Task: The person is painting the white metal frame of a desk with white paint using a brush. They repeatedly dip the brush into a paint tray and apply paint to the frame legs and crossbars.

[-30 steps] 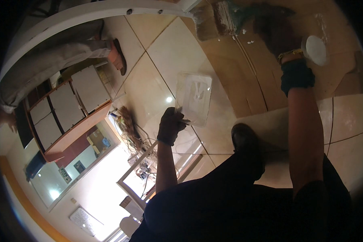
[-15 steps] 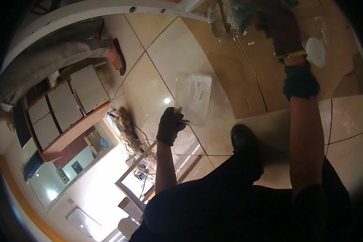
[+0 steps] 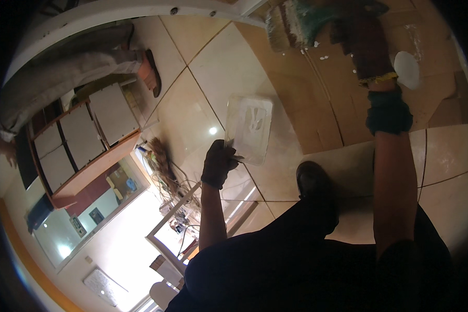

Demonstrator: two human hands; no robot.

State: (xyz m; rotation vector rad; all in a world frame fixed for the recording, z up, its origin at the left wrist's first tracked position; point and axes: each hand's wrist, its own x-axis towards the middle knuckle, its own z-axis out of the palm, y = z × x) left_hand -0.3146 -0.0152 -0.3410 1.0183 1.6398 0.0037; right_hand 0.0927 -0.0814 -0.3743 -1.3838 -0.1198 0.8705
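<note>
My left hand (image 3: 219, 164), in a dark glove, is closed on the edge of a clear plastic tub (image 3: 268, 125). White residue, looking like paint, smears the inside of the tub. At the top right, my right hand (image 3: 366, 49) wears a dark glove with a yellow-edged cuff. Its fingers are dim, but they wrap round the teal handle of a wide paintbrush (image 3: 291, 27). White coats part of the brush's bristles, which point left, close to a white frame bar (image 3: 200, 15). Brown cardboard (image 3: 317, 99) lies beneath the brush.
White drops and a larger white patch (image 3: 406, 69) mark the cardboard. At the left, another person's trousered leg (image 3: 73, 67) and sandalled foot show beside a cabinet with white panels (image 3: 78, 138). Tangled cables (image 3: 179, 203) lie near a pale frame. My dark shoe (image 3: 313, 179) stands on the tiles.
My right hand and the brush have shifted slightly toward me, and the brush shows more sharply. My left hand and the tub have hardly moved.
</note>
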